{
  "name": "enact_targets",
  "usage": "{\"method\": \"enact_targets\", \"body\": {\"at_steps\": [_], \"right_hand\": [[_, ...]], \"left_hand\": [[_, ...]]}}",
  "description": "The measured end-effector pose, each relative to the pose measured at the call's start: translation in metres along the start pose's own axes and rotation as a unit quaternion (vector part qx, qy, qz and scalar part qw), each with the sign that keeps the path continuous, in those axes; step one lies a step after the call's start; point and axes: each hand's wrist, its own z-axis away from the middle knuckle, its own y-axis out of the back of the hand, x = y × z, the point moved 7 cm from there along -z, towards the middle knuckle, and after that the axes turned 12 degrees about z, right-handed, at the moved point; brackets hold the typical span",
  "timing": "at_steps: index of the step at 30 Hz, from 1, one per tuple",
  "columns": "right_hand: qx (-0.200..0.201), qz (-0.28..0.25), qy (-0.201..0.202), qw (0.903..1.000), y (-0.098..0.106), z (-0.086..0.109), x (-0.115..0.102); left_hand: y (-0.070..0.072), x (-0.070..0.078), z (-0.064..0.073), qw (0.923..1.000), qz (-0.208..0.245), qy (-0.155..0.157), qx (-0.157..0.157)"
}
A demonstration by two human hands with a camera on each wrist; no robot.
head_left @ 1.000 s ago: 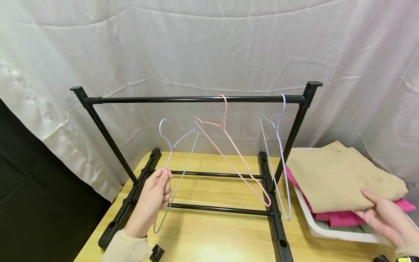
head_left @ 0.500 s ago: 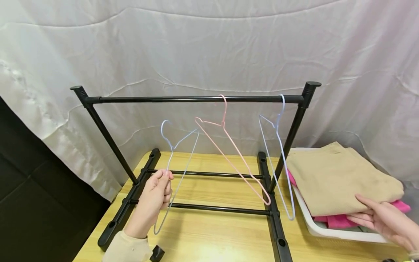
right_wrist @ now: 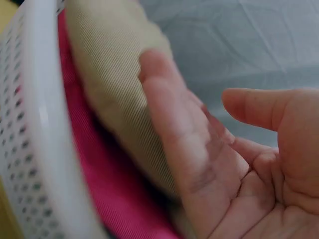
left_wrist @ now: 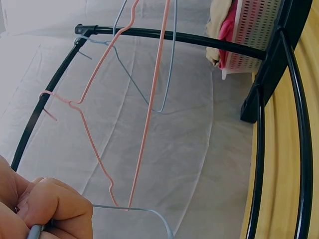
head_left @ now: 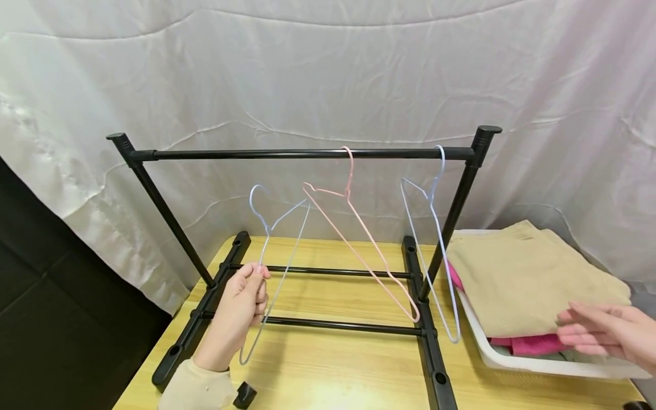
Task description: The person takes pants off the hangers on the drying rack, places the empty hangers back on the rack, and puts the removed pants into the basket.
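My left hand (head_left: 238,304) pinches one side of a light blue wire hanger (head_left: 268,229), held below the rack's top bar with its hook free. My right hand (head_left: 610,333) is at the front right corner of a folded beige cloth (head_left: 533,279), holding nothing. In the right wrist view its fingers (right_wrist: 174,124) are extended and overlap the beige cloth, with the thumb spread apart. Bright pink cloth (head_left: 535,344) lies under the beige one in a white basket (head_left: 479,336). The left wrist view shows the left fingers (left_wrist: 65,206) curled on the hanger's wire.
A black rack (head_left: 266,154) stands on the wooden table. From its top bar hang a pink hanger (head_left: 348,192) and another light blue hanger (head_left: 431,196), the latter near the right post. A pale curtain (head_left: 307,74) falls behind, with a black panel (head_left: 61,319) at the left.
My right hand has let go of the beige cloth's corner, which it held between thumb and fingers. The cloth has shifted slightly left. My left hand keeps its hold on the hanger, almost still.
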Motion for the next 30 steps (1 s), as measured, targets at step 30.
{"method": "enact_targets", "body": {"at_steps": [30], "right_hand": [[0.128,-0.067,0.378,0.9143,-0.093,-0.091,-0.212]], "left_hand": [[-0.002,0.026,0.005,0.9995,0.008,-0.026,-0.013]]}}
